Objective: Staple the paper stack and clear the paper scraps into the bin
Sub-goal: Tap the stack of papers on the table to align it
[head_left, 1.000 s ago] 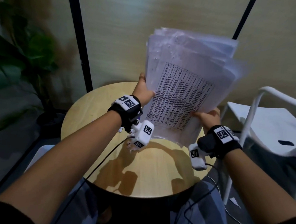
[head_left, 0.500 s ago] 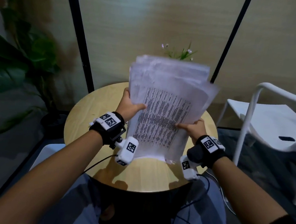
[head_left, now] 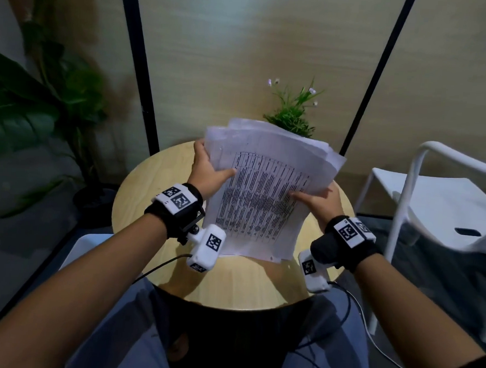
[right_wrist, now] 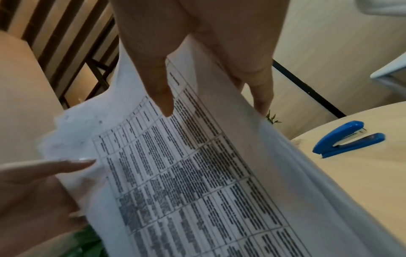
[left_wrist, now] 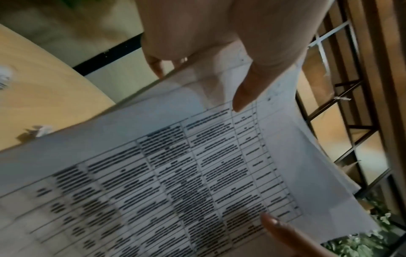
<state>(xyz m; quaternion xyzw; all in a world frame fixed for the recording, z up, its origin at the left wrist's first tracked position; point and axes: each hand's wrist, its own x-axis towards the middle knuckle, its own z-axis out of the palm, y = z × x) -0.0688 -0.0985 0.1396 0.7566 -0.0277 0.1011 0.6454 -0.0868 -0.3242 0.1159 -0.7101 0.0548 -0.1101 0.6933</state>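
Note:
Both hands hold a stack of printed paper (head_left: 261, 190) on edge, its lower edge on the round wooden table (head_left: 150, 184). My left hand (head_left: 205, 170) grips the stack's left side, thumb on the front sheet (left_wrist: 197, 173), fingers behind. On the right side, my right hand (head_left: 317, 199) grips it the same way, thumb over the printed table (right_wrist: 186, 173). A blue stapler (right_wrist: 348, 139) lies on the table behind the stack, seen only in the right wrist view. Small white paper scraps (left_wrist: 44, 130) lie on the tabletop in the left wrist view.
A small potted plant with pale flowers (head_left: 293, 113) stands at the table's far edge behind the paper. A white chair (head_left: 440, 201) stands at the right with a dark phone (head_left: 468, 232) on its seat. A large leafy plant (head_left: 27, 108) fills the left. No bin shows.
The stack has come down from chest height toward the table, and both hands have lowered with it. The small plant behind it now shows.

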